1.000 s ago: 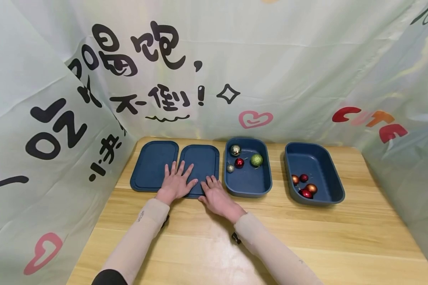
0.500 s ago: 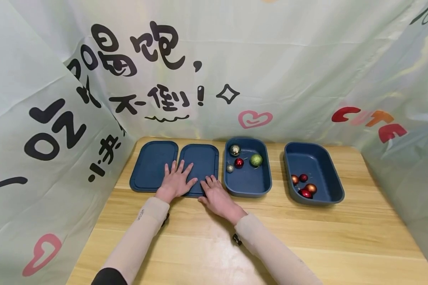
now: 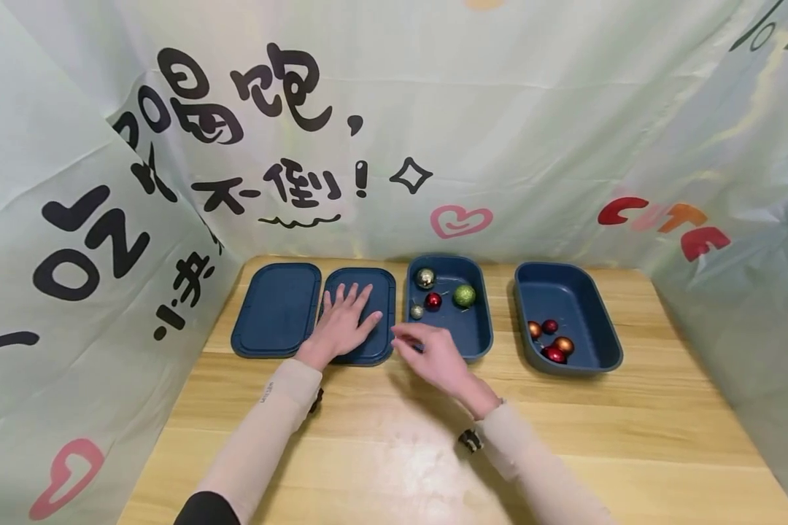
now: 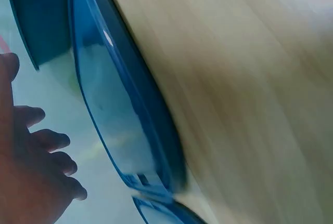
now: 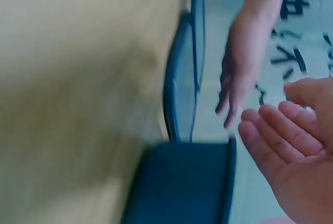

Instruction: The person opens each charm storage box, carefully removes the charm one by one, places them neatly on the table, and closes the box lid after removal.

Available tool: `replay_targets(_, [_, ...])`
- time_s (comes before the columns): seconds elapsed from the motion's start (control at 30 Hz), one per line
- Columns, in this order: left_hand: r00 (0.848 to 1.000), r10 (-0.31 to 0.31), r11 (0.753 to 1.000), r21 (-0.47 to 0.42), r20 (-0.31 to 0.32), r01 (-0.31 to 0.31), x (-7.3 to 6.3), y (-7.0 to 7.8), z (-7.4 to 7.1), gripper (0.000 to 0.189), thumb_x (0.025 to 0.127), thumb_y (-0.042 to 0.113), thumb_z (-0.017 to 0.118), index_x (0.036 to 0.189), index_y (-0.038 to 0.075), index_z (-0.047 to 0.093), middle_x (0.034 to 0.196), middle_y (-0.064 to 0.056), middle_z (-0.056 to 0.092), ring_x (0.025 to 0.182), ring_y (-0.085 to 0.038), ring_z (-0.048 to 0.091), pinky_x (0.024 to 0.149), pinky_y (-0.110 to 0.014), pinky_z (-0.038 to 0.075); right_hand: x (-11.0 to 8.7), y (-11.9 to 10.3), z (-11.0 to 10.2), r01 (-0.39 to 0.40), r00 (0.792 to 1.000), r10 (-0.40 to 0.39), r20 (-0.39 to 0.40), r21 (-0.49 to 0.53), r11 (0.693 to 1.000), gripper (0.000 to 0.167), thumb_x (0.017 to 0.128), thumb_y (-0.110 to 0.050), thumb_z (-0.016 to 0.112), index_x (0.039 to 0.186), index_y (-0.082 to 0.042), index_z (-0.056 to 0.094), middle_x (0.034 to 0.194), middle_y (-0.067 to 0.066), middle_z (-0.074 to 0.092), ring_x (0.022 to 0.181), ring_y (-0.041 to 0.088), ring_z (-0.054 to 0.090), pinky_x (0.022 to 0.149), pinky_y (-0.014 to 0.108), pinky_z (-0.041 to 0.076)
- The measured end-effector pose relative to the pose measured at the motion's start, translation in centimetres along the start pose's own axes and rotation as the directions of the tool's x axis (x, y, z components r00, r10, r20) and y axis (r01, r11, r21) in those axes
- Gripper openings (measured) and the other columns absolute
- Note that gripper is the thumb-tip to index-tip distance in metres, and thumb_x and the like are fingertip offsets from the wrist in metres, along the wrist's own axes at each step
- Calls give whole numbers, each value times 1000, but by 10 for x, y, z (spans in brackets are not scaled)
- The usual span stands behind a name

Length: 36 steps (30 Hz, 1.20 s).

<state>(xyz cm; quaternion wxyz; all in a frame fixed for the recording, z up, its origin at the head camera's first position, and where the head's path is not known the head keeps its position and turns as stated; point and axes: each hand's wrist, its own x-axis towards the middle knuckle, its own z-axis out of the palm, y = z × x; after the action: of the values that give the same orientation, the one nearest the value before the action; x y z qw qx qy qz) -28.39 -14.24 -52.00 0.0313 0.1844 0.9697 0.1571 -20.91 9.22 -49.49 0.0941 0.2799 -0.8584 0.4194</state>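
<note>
My left hand (image 3: 343,324) is spread flat over the right-hand of two dark blue lids (image 3: 377,346); in the left wrist view its fingers (image 4: 49,140) show raised above the glossy lid. Beside it lies the other blue lid (image 3: 277,306). My right hand (image 3: 436,357), fingers bent loosely and holding nothing, hovers at the front left corner of the nearer blue box (image 3: 468,332). Inside that box are a gold bauble (image 3: 425,278), a red bauble (image 3: 433,300), a small silver bauble (image 3: 417,312) and a green glitter bauble (image 3: 465,295).
Further right stands a second open blue box (image 3: 568,295) with red baubles (image 3: 554,355) and orange baubles (image 3: 564,345) toward its front left. Printed cloth walls (image 3: 532,146) enclose the wooden table (image 3: 394,467) at the back and sides.
Both hands have left their places on the lids. The left has moved right and forward over the second lid; the right has lifted and moved right toward the nearer box.
</note>
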Motion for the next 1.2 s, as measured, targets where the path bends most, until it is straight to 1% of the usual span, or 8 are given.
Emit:
replay_targets(0.13, [1000,12,1000,-29,0,-12,6,14,3,74,111,60,32,171,19,21,174,-23,22,162,-52,11,128,-71,4,9,14,-19,-109,992,112,-49,53,993,21,99,-14,74,118,-5,79,112,10,81,95,22,79,84,37,65])
replay_targets(0.23, [1000,20,999,-48,1,-20,10,23,5,72,112,58,34,171,19,21,174,-23,22,162,-52,11,128,-72,3,16,27,-28,-220,975,222,-14,66,973,23,102,-18,72,120,-5,78,114,8,80,97,23,78,85,41,64])
replay_targets(0.33, [1000,30,998,-52,5,-30,14,32,7,71,112,58,32,171,20,20,174,-22,21,161,-52,11,127,-74,2,23,39,-32,-278,960,277,27,38,960,26,102,-18,71,123,-4,77,117,10,79,101,27,77,87,45,63])
replay_targets(0.53, [999,38,999,-36,16,-38,19,46,9,72,111,61,26,171,22,16,175,-19,20,162,-51,11,127,-74,2,37,54,-32,-284,955,283,89,-6,959,31,101,-15,71,127,1,73,119,17,77,105,32,76,92,48,62])
replay_targets(0.67, [999,51,999,-16,12,-51,24,51,13,72,112,60,25,171,20,17,176,-17,19,162,-50,11,127,-73,4,45,61,-31,-311,941,311,136,-21,950,33,102,-15,70,130,3,72,119,19,77,107,33,75,94,48,61])
replay_targets(0.83, [999,44,997,63,21,-45,28,58,18,71,113,57,21,171,16,16,178,-12,15,163,-47,11,128,-71,5,51,66,-28,-314,930,321,178,-65,947,34,102,-13,69,130,6,70,118,20,77,107,34,75,94,47,61])
replay_targets(0.97, [999,34,992,118,39,-39,29,65,19,70,114,54,18,171,15,14,177,-13,16,164,-46,9,129,-70,4,52,69,-24,-309,927,326,183,-115,944,34,101,-13,69,130,5,71,116,20,78,107,33,76,93,46,62])
replay_targets(1.2, [999,13,989,147,46,-20,30,69,20,69,114,56,15,172,19,11,177,-16,16,164,-45,6,130,-68,1,51,77,-23,-306,928,328,175,-139,942,30,100,-12,70,125,4,73,113,19,78,106,33,76,93,46,61])
